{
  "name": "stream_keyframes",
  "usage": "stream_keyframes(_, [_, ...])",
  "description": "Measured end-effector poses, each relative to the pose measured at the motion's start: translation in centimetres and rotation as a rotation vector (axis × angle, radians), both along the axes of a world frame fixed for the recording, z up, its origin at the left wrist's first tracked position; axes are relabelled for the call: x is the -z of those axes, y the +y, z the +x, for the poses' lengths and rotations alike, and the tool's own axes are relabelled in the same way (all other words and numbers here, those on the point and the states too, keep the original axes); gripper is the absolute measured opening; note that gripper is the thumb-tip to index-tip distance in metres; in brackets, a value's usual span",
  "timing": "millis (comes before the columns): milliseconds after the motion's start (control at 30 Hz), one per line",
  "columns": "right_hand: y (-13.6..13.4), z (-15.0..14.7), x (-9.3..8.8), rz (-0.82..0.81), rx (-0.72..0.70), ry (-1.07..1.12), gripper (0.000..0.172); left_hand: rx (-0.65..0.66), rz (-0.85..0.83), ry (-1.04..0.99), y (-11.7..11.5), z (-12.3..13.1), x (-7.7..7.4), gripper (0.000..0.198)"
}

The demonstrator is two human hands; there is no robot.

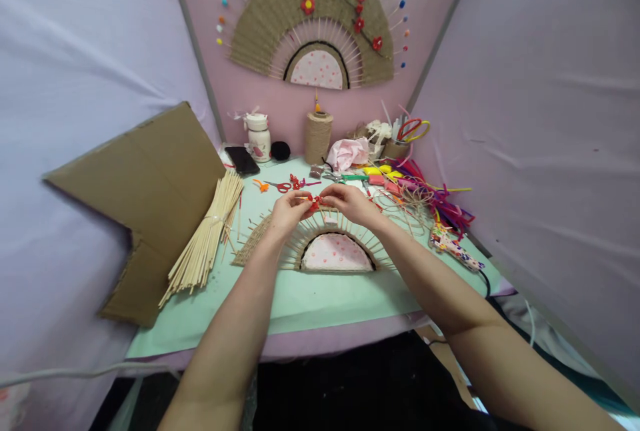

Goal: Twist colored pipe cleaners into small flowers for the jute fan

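Observation:
My left hand (291, 213) and my right hand (349, 203) meet above the table, fingers pinched on a small red flower-like piece (314, 203) between them. Its exact make is too small to tell. Below them lies a half-round fan frame (286, 252) of thin sticks, with brown twine woven through its left end. At its centre is a pink-dotted white half circle (337, 254) with a black edge. Just beyond my hands are red-handled scissors (283, 187), a small red bundle (296, 181) and an orange bit (261, 185).
A stick bundle (205, 234) and bent cardboard (145, 184) stand left. At the back are a phone (242, 160), white bottle (258, 137) and twine spool (319, 139). Coloured pipe cleaners (440, 201) and a patterned glue gun (456, 248) lie right. A finished fan (265, 24) hangs behind.

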State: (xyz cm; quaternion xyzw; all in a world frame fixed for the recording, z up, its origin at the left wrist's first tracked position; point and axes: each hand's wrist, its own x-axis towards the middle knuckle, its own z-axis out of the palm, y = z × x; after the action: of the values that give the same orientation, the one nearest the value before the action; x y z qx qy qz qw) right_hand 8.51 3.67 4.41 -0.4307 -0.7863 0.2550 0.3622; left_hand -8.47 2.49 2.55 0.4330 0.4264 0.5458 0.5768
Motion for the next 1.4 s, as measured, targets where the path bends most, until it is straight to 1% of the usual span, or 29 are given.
stream_keyframes(67, [-0.3, -0.5, 0.6, 0.000, 0.055, 0.038, 0.015, -0.059, -0.018, -0.071, 0.1, 0.1, -0.1, 0.033])
stream_keyframes(133, [-0.7, -1.2, 1.0, 0.043, 0.098, 0.044, 0.015, -0.100, -0.035, -0.133, 0.2, 0.2, -0.1, 0.032])
stream_keyframes(233, [-1.4, -2.3, 1.2, 0.120, 0.156, 0.037, 0.015, -0.112, -0.048, -0.157, 0.3, 0.3, 0.2, 0.032])
stream_keyframes(300, [-1.5, -2.7, 1.1, 0.124, 0.186, 0.063, 0.014, -0.095, -0.039, -0.149, 0.4, 0.3, 0.3, 0.032])
stream_keyframes(433, [-1.6, -2.7, 0.9, 0.068, 0.201, 0.116, 0.013, -0.032, -0.025, -0.142, 0.5, 0.1, 0.5, 0.031])
stream_keyframes(600, [-1.6, -2.2, 0.8, 0.035, 0.207, 0.083, 0.014, 0.060, -0.086, -0.115, 0.5, -0.1, 0.5, 0.026])
stream_keyframes(700, [-1.6, -2.2, 0.8, -0.056, 0.189, 0.160, 0.014, 0.097, -0.124, -0.151, 0.5, -0.2, 0.5, 0.025])
stream_keyframes(867, [-1.3, -2.1, 0.4, -0.305, 0.127, 0.342, 0.011, 0.140, -0.120, -0.199, 0.2, 0.0, 0.2, 0.024])
stream_keyframes(967, [-1.2, -2.0, 0.1, -0.339, 0.147, 0.345, 0.010, 0.109, -0.085, -0.182, -0.1, 0.3, -0.3, 0.025])
stream_keyframes(1033, [-1.3, -1.8, 0.1, -0.259, 0.169, 0.297, 0.011, 0.078, -0.068, -0.164, -0.2, 0.4, -0.5, 0.026])
stream_keyframes(1167, [-2.2, -1.9, 0.6, 0.121, 0.264, 0.133, 0.013, -0.005, -0.089, -0.183, -0.2, 0.4, -0.5, 0.028])
stream_keyframes(1233, [-2.6, -2.1, 0.9, 0.269, 0.278, 0.038, 0.013, -0.022, -0.102, -0.203, -0.3, 0.4, -0.5, 0.029])
stream_keyframes(1300, [-2.9, -2.5, 1.3, 0.354, 0.281, -0.041, 0.013, -0.026, -0.110, -0.212, -0.4, 0.5, -0.5, 0.029])
stream_keyframes(1400, [-2.7, -2.9, 1.7, 0.413, 0.311, -0.108, 0.014, -0.028, -0.117, -0.209, -0.6, 0.8, -0.6, 0.029])
